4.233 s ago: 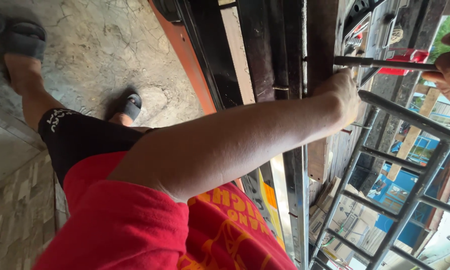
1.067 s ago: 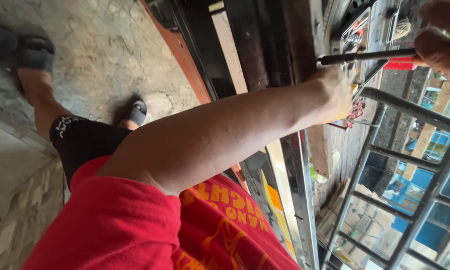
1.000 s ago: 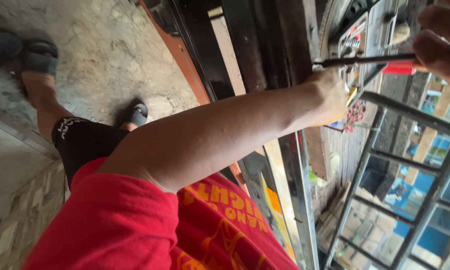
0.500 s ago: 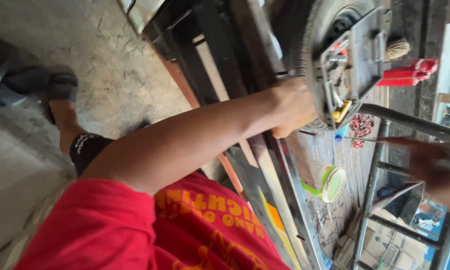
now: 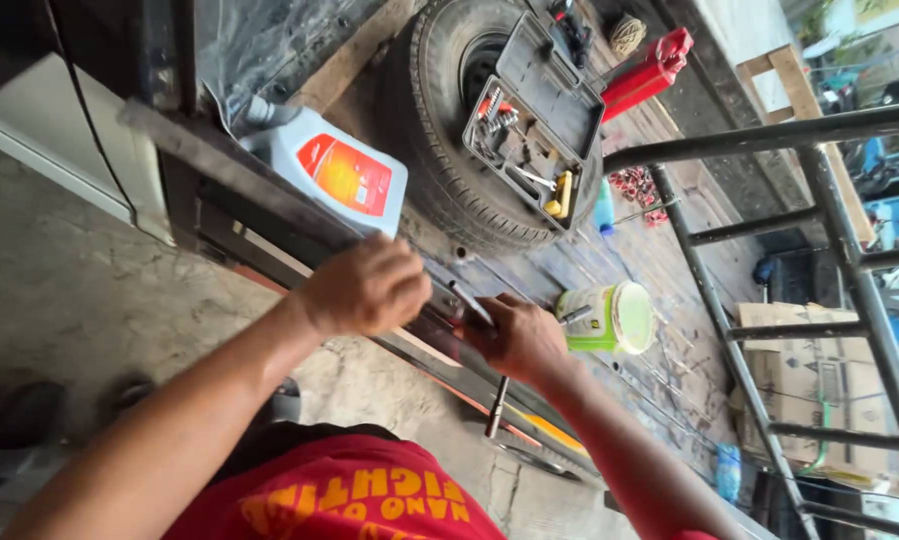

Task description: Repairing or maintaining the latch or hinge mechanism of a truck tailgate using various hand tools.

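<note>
My left hand [image 5: 364, 287] lies curled over the edge of a dark metal rail [image 5: 269, 215] that runs along a truck bed; what is under its fingers is hidden. Just to its right, my right hand [image 5: 519, 338] grips a thin metal rod tool [image 5: 495, 405]. The tool's handle end points down toward me and its tip [image 5: 466, 297] rests on the rail between my hands. The two hands are a short gap apart.
On the bed lie a tyre [image 5: 439, 150] with an open grey tool case [image 5: 529, 120] on it, a grey jug with an orange label [image 5: 334, 180], a red jack [image 5: 644, 72], and a green-and-white tub [image 5: 609, 318]. A dark metal rack [image 5: 729, 330] and cardboard boxes [image 5: 799, 400] stand at the right.
The view has swung up onto the truck bed. My right hand has come down from the rack with the rod and now sits on the rail beside my left hand.
</note>
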